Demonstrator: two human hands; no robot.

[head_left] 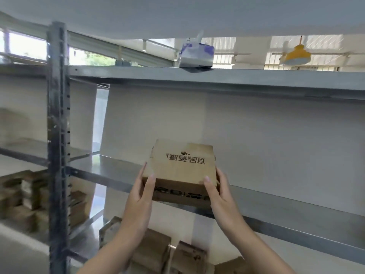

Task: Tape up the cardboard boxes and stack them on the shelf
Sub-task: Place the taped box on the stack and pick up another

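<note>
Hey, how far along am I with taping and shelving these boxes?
Done: several boxes sit on the lower shelf. In hand: left hand and right hand grip one closed box at the middle shelf's front edge. Left: pushing it fully on; whether more boxes wait isn't visible.

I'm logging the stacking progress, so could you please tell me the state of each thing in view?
box: closed, print up, held at the middle shelf front edge.
left hand: grips the box's left side.
right hand: grips the box's right side.
tissue pack: sitting on the top shelf, a tissue sticking out.
lower boxes: closed, piled below the middle shelf.
lamp: hanging, lit or not unclear.
</note>
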